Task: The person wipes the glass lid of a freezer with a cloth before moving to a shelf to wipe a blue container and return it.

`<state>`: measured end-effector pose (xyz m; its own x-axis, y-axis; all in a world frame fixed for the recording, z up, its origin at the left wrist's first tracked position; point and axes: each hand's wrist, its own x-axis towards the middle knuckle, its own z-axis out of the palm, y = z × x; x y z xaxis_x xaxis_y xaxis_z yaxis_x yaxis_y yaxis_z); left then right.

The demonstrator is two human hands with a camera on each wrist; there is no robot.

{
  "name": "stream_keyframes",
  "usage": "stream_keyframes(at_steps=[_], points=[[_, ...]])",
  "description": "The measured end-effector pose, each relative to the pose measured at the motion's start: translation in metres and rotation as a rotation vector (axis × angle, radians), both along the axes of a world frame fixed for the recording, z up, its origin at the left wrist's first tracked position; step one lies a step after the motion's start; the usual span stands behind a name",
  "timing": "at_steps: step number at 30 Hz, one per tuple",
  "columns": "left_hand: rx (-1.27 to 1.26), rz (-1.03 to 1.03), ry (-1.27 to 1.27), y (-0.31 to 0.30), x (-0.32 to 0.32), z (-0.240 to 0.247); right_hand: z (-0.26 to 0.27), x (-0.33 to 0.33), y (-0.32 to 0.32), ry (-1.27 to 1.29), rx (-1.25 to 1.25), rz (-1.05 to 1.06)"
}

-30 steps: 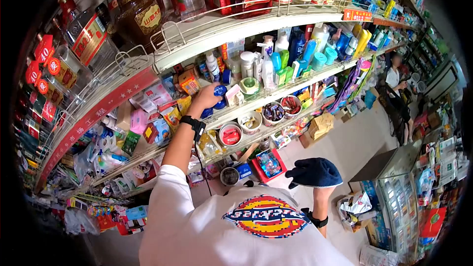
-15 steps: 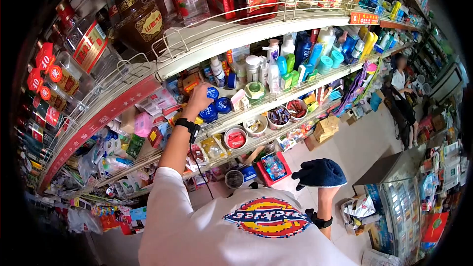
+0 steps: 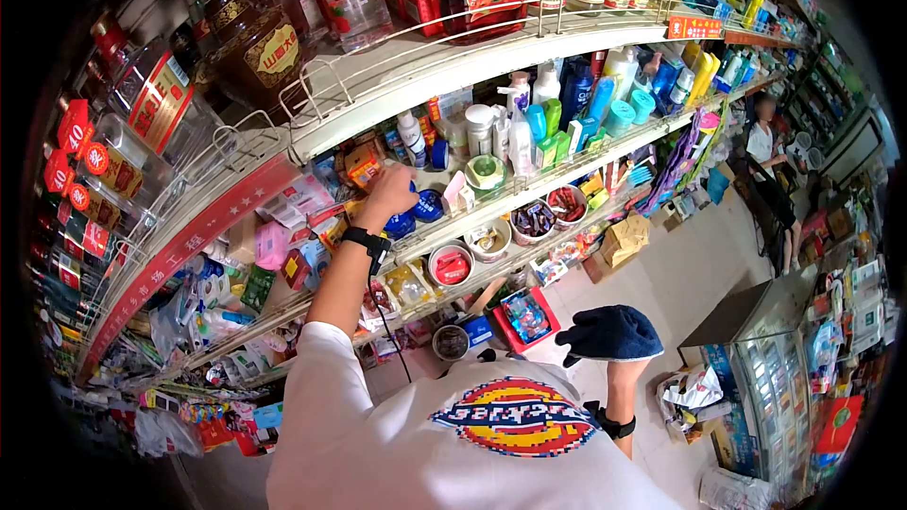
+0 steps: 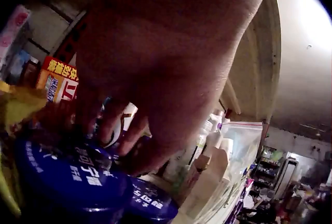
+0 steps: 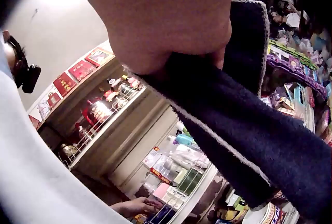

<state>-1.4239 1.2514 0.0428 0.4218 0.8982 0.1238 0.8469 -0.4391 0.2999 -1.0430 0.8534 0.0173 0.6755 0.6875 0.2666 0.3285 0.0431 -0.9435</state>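
On the middle shelf, my left hand (image 3: 392, 191) holds a blue-lidded tin among others like it, its fingers reaching down and mostly hiding that tin. Two more blue tins (image 3: 428, 205) sit close by; their lids (image 4: 78, 177) with white lettering fill the lower part of the left wrist view. Behind the fingers is an orange box (image 4: 58, 81). My right hand (image 5: 161, 32) grips a folded dark blue cloth (image 5: 244, 115) with a pale stitched edge. In the head view this cloth (image 3: 614, 331) drapes over the hand, away from the shelf.
Bottles and tubs (image 3: 480, 130) stand right of the tins, beside a green-topped jar (image 3: 486, 173). Tubs of small packets (image 3: 452, 266) line the shelf below. Overhead, a wire rail (image 3: 416, 23) fronts the liquor bottles. A glass counter (image 3: 756, 359) and a seated person (image 3: 763, 146) are at right.
The left hand has lowered a blue tin among the others and now covers more of it. The right hand still holds the cloth in nearly the same place.
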Motion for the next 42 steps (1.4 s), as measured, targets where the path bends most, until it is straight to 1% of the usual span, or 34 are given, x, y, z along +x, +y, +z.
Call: stream_keyframes(at_steps=[1, 3, 4, 7, 8, 10, 11, 12, 13, 14, 15, 16, 17, 18, 19, 21, 23, 24, 26, 27, 28, 29, 30, 31, 32, 33, 35, 36, 37, 39, 40, 41, 42], points=[[-0.001, -0.004, 0.0, -0.001, 0.004, 0.004, 0.002, 0.0, 0.0, 0.0, -0.001, -0.004], [-0.213, -0.13, 0.12, -0.006, 0.017, 0.01, 0.005, -0.001, -0.003, 0.0, -0.018, -0.024], [-0.249, -0.114, 0.211, -0.008, 0.022, 0.008, 0.006, -0.001, -0.004, -0.001, -0.021, -0.03], [-0.177, -0.16, 0.234, -0.007, 0.025, 0.004, 0.006, 0.0, -0.005, 0.028, -0.041, -0.053], [-0.223, -0.231, 0.258, -0.006, 0.024, 0.004, 0.006, 0.001, -0.006, 0.009, -0.031, -0.046], [-0.244, -0.216, 0.247, -0.002, 0.024, -0.004, 0.003, 0.002, -0.008, -0.011, -0.02, -0.041], [-0.264, -0.198, 0.237, 0.0, 0.024, -0.008, 0.0, 0.003, -0.009, 0.018, -0.015, -0.055], [-0.262, -0.2, 0.234, -0.004, 0.025, -0.001, -0.002, 0.004, -0.009, 0.047, -0.009, -0.068], [-0.202, -0.192, 0.202, -0.012, 0.024, 0.009, -0.001, 0.005, -0.01, 0.044, -0.007, -0.071], [-0.143, -0.184, 0.17, -0.019, 0.024, 0.017, 0.001, 0.005, -0.01, 0.009, 0.011, -0.062], [-0.141, -0.188, 0.169, -0.02, 0.019, 0.016, 0.004, 0.003, -0.01, -0.027, 0.03, -0.054], [0.006, -0.095, -0.054, -0.021, 0.01, 0.014, 0.02, -0.004, -0.011, -0.027, 0.028, -0.059], [0.148, 0.002, -0.276, -0.026, 0.005, 0.01, 0.048, -0.017, -0.011, 0.134, 0.053, 0.006], [0.126, 0.088, -0.445, -0.044, 0.005, 0.03, 0.068, -0.027, -0.007, 0.296, 0.08, 0.074], [0.02, 0.146, -0.662, -0.06, 0.002, 0.045, 0.08, -0.03, -0.004, 0.329, 0.056, 0.147], [0.139, 0.159, -0.821, -0.097, 0.002, 0.061, 0.096, -0.036, 0.002, 0.187, -0.029, 0.323], [0.036, 0.093, -1.055, -0.148, 0.015, 0.08, 0.112, -0.042, 0.015, -0.013, -0.097, 0.481], [0.068, 0.043, -1.047, -0.173, 0.023, 0.09, 0.12, -0.044, 0.021, -0.138, -0.118, 0.548], [0.163, -0.053, -0.942, -0.21, 0.033, 0.092, 0.136, -0.05, 0.034, -0.417, -0.125, 0.673], [0.161, -0.096, -0.916, -0.229, 0.041, 0.102, 0.14, -0.055, 0.038, -0.555, -0.122, 0.718], [0.231, -0.137, -0.825, -0.245, 0.05, 0.113, 0.141, -0.061, 0.047, -0.703, -0.117, 0.752], [0.302, -0.178, -0.734, -0.259, 0.06, 0.122, 0.14, -0.069, 0.055, -0.83, -0.107, 0.77], [0.306, -0.22, -0.708, -0.271, 0.069, 0.126, 0.133, -0.078, 0.062, -0.924, -0.098, 0.77], [0.308, -0.259, -0.681, -0.283, 0.078, 0.127, 0.123, -0.091, 0.068, -0.926, -0.073, 0.717], [0.243, -0.28, -0.742, -0.295, 0.09, 0.124, 0.123, -0.105, 0.063, -0.515, 0.02, 0.745], [0.272, -0.315, -0.742, -0.306, 0.097, 0.126, 0.129, -0.117, 0.059, -0.103, 0.113, 0.749], [0.381, -0.281, -0.673, -0.315, 0.097, 0.117, 0.113, -0.122, 0.059, 0.288, 0.088, 0.782], [0.38, -0.267, -0.731, -0.317, 0.097, 0.121, 0.117, -0.122, 0.058, 0.216, 0.016, 0.744], [0.381, -0.251, -0.757, -0.318, 0.093, 0.122, 0.119, -0.122, 0.056, 0.221, 0.012, 0.753], [0.392, -0.239, -0.73, -0.32, 0.083, 0.123, 0.12, -0.122, 0.049, 0.405, -0.029, 0.895], [0.382, -0.25, -0.696, -0.322, 0.078, 0.124, 0.12, -0.126, 0.045, 0.419, -0.049, 0.864], [0.38, -0.243, -0.695, -0.325, 0.077, 0.122, 0.12, -0.128, 0.042, 0.421, -0.055, 0.869], [0.362, -0.242, -0.739, -0.326, 0.076, 0.119, 0.12, -0.13, 0.039, 0.334, -0.107, 0.843]])
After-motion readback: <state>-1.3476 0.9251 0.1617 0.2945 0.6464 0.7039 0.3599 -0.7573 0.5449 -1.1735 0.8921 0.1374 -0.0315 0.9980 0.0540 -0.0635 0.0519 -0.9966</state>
